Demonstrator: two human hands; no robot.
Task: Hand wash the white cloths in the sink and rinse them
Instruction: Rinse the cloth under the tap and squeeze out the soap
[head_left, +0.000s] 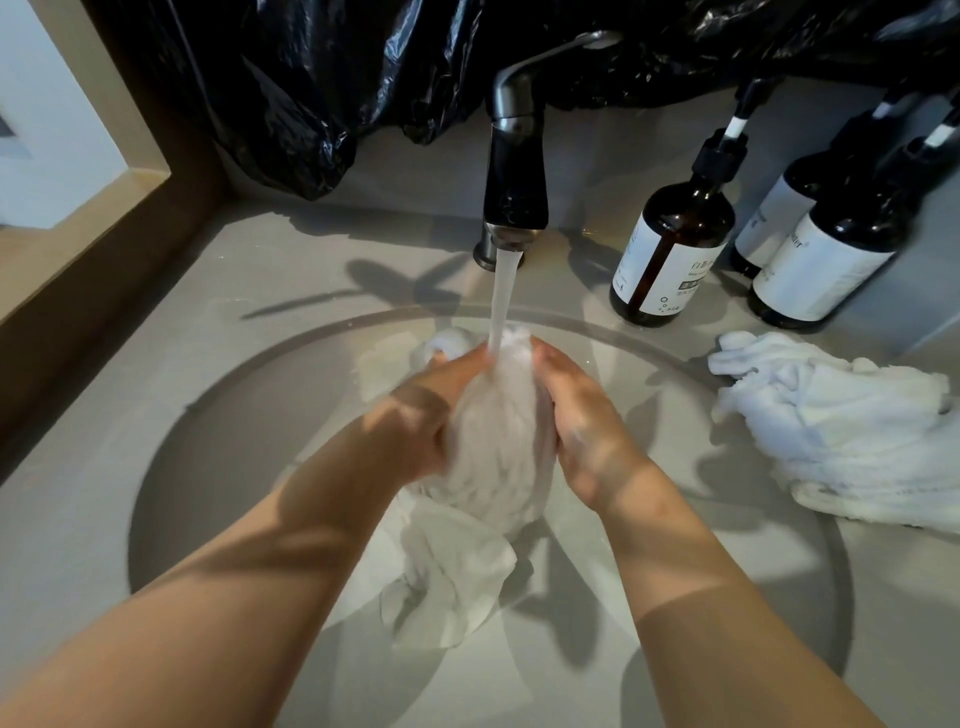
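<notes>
A wooden frame borders the counter at the left. Over the round sink, the left hand clasps the left side of a bunched white cloth, fingers curled round it. Water from the dark faucet falls on the cloth's upper end between both hands, and its loose tail hangs into the basin. The right hand grasps the opposite side, fingers wrapped against the wet fabric. Brown pump bottles stand at the back right. A second white cloth lies heaped on the counter beside the sink's rim.
</notes>
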